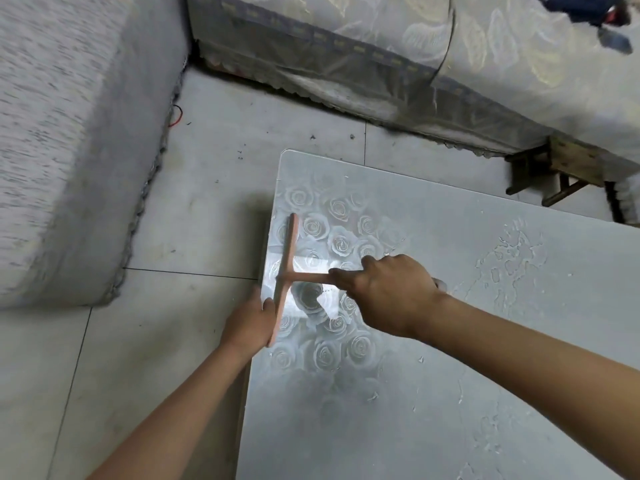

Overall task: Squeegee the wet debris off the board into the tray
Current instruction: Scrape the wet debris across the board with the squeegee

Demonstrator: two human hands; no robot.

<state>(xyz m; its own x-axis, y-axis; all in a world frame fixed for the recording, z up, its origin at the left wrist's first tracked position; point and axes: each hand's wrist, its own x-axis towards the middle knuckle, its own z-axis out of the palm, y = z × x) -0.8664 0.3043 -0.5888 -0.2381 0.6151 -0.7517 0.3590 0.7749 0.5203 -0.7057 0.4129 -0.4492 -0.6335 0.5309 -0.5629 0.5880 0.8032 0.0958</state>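
A grey board (433,358) printed with pale roses fills the lower right. A pink T-shaped squeegee (289,268) stands on it, its blade running along the board's left edge. My right hand (388,289) grips the squeegee's handle, forefinger stretched along it. My left hand (249,322) is at the board's left edge just below the blade, thumb on top, fingers hidden under the edge. It seems to hold a clear glossy tray (308,261) that shows only as a shiny rectangle under the blade. Wet smears and white flecks (512,258) lie on the board's right part.
The board stands over a pale tiled floor (194,216). A grey upholstered block (69,133) is at the left, and a covered bed (381,64) runs along the back. A small wooden stool (554,171) sits at the back right.
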